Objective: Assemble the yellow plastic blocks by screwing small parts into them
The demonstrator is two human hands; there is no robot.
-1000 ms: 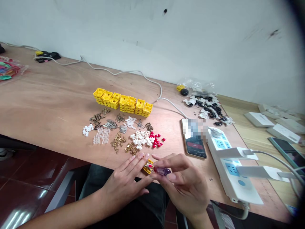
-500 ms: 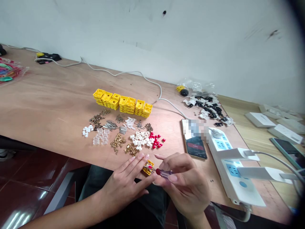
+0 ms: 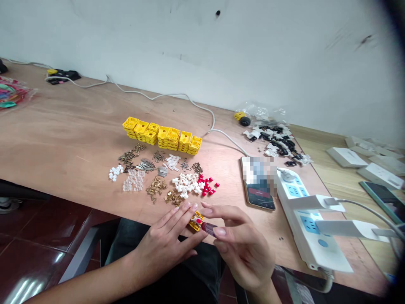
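At the table's front edge, a small yellow plastic housing (image 3: 193,226) has a red part and a white part inside it. My left hand (image 3: 167,234) lies against its left side, with its fingers stretched out and the housing held between them. A screwdriver (image 3: 209,229) with a translucent purple-red handle points into the housing. My right hand (image 3: 245,240) pinches the handle between thumb and fingers, the index finger raised and extended. The screwdriver's tip is hidden or too small to make out. Just beyond my hands are white plastic parts (image 3: 186,183), red caps (image 3: 209,185) and brass pieces (image 3: 172,197).
Stacked yellow housings (image 3: 167,137) stand in a row behind piles of screws (image 3: 131,154), clear plastic parts (image 3: 133,181) and metal strips (image 3: 145,165). To the right are a phone (image 3: 259,198), a power strip (image 3: 316,245) with chargers, and black-and-white parts (image 3: 278,141). A cable (image 3: 177,95) crosses behind.
My right hand's fingers have opened out and shifted along the screwdriver handle. The screwdriver has tilted, so less of its metal shaft shows. My left hand stays on the housing.
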